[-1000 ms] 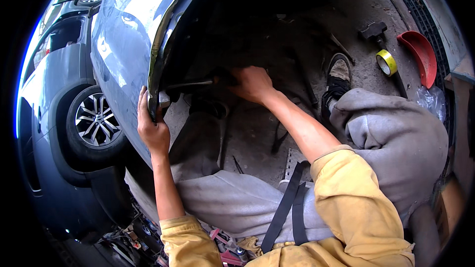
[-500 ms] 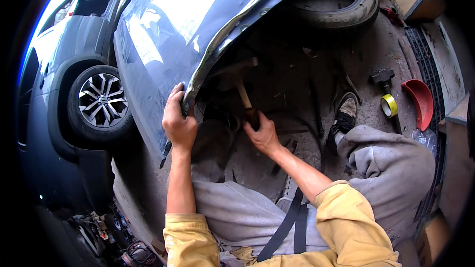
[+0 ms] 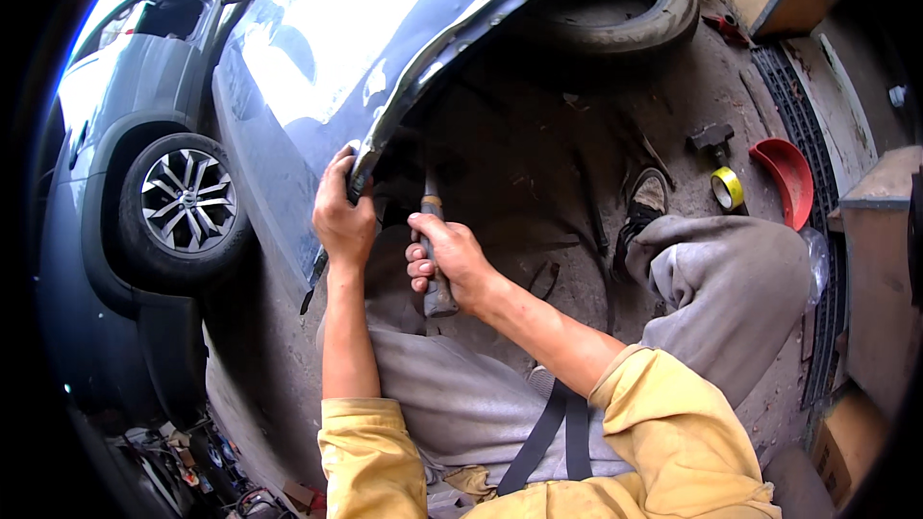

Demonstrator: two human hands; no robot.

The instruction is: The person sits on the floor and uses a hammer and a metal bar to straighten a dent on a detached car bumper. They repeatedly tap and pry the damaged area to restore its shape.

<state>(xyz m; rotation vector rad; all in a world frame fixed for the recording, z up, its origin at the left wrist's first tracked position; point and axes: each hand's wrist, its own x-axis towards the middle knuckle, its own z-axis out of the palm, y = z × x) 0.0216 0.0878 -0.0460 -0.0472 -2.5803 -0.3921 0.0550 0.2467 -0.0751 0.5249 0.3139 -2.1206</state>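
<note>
A glossy blue-grey car body panel (image 3: 264,149) stands in front of me, its bent edge curving down toward my hands. My left hand (image 3: 344,221) is closed around the near end of that edge, thumb on the inner side. Just to its right, my right hand (image 3: 452,259) is wrapped around the handle of a hammer (image 3: 439,300). The handle points up and away, into the shadow behind the panel's edge. There the hammer's head is too dark to make out, so I cannot tell whether it touches the panel.
A dark car with an alloy wheel (image 3: 189,200) stands at left. At the far side lies a tire (image 3: 635,34). On the right are a second hammer (image 3: 711,137), a yellow tape roll (image 3: 728,188), a red curved piece (image 3: 790,183) and a wooden box (image 3: 880,178). My legs flank the work.
My right hand has moved left with the hammer, closer to my left hand, and the handle now stands more upright. The hammer's head has passed into shadow. My left hand keeps its hold.
</note>
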